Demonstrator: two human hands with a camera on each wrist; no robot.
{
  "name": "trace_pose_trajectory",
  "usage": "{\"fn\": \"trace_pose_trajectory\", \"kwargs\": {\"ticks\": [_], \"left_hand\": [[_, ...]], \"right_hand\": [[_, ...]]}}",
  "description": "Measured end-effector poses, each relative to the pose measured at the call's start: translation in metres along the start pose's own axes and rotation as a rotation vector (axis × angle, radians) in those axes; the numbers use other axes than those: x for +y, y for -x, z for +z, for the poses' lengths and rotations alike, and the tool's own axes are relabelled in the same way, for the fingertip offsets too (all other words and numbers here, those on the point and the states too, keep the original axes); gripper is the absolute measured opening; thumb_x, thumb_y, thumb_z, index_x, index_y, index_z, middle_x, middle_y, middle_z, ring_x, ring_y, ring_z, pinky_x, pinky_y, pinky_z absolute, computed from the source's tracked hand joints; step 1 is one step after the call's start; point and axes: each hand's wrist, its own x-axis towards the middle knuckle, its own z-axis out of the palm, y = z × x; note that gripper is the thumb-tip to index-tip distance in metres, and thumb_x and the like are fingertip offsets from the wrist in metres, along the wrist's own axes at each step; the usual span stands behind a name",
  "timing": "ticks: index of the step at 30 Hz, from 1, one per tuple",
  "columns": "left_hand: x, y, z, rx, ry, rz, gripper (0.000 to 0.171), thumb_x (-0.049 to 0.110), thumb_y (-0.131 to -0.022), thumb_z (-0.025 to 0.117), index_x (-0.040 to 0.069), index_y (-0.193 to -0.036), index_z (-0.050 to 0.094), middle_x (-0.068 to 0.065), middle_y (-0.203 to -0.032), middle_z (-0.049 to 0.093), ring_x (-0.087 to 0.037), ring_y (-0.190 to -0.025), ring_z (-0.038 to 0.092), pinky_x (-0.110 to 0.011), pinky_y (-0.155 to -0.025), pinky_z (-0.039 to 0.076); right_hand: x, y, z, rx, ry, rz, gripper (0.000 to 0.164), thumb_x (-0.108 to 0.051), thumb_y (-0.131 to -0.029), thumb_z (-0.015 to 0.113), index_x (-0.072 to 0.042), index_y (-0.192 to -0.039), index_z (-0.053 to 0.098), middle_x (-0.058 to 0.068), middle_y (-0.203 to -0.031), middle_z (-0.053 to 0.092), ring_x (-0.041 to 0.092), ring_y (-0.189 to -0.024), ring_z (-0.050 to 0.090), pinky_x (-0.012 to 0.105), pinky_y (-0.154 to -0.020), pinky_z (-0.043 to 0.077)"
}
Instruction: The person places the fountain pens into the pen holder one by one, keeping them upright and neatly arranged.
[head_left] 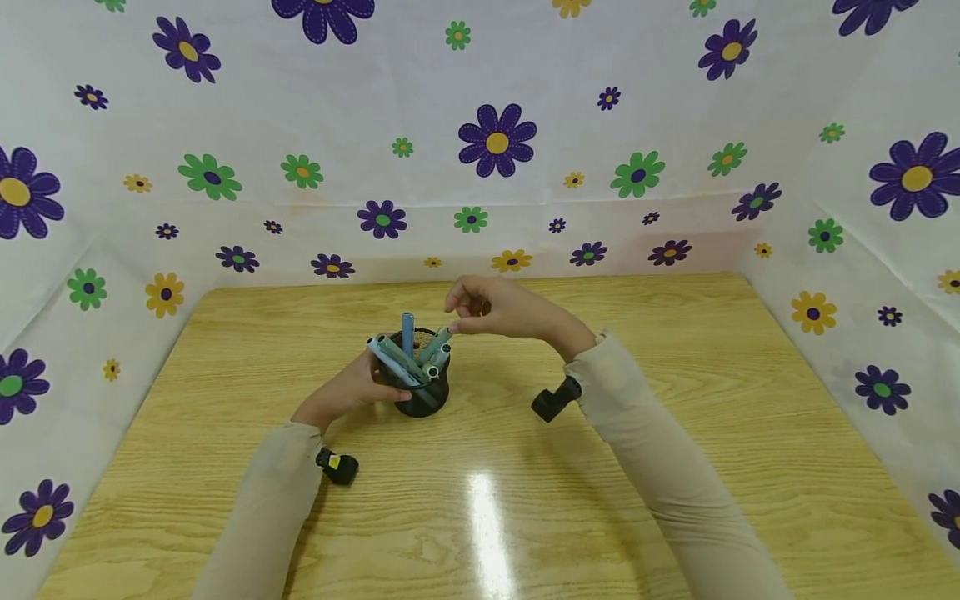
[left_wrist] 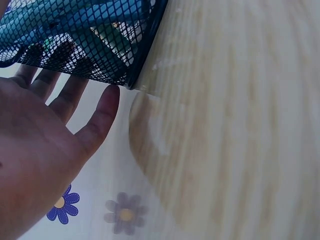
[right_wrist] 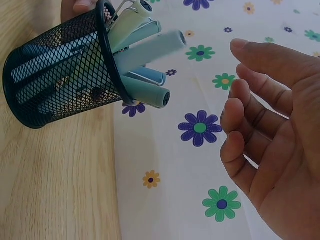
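Note:
A black mesh pen holder (head_left: 425, 403) stands on the wooden table, filled with several markers in pale blue and green. My left hand (head_left: 352, 390) grips the holder from its left side; the left wrist view shows the thumb and fingertips against the mesh (left_wrist: 107, 62). Above the holder's right rim, my right hand (head_left: 506, 308) is near a green marker (head_left: 442, 335). In the right wrist view, a gap separates the loosely bent fingers (right_wrist: 234, 111) from the capped marker ends (right_wrist: 172, 45), and nothing is in that hand.
Pale wooden tabletop (head_left: 480, 450) extends around the holder, with a bright light reflection in front. A white cloth with printed flowers (head_left: 497, 142) rises behind the table and along both sides. Black wrist cameras (head_left: 553, 402) are strapped over both sleeves.

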Motion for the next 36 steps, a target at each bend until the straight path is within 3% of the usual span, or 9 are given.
{"fn": "trace_pose_trajectory", "kwargs": {"ticks": [20,30,36], "left_hand": [[0.0,-0.002,-0.001,-0.004,0.023,-0.04,0.091,0.019,-0.079,0.079,0.009,-0.148,0.021,-0.022,-0.139,0.04,-0.037,-0.123,0.047,-0.045,-0.099,0.042],[-0.004,0.001,-0.008,-0.024,-0.033,-0.044,0.093,0.022,-0.08,0.078,0.009,-0.15,0.018,-0.022,-0.145,0.034,-0.044,-0.133,0.038,-0.059,-0.11,0.029],[-0.008,0.009,-0.014,-0.017,-0.086,-0.032,0.096,0.025,-0.081,0.077,0.013,-0.152,0.015,-0.019,-0.154,0.026,-0.047,-0.141,0.027,-0.06,-0.113,0.024]], "right_hand": [[0.015,0.021,-0.011,0.031,0.021,0.005,0.02,-0.014,-0.093,0.063,-0.005,-0.11,0.058,0.003,-0.085,0.055,0.017,-0.075,0.049,0.026,-0.068,0.044],[0.03,0.043,-0.022,0.085,0.037,0.066,0.024,-0.017,-0.095,0.062,-0.005,-0.115,0.058,0.007,-0.097,0.063,0.018,-0.084,0.057,0.03,-0.078,0.049],[0.037,0.059,-0.026,0.117,0.032,0.102,0.022,-0.017,-0.096,0.06,-0.006,-0.114,0.058,0.009,-0.102,0.063,0.02,-0.087,0.057,0.033,-0.079,0.048]]}}
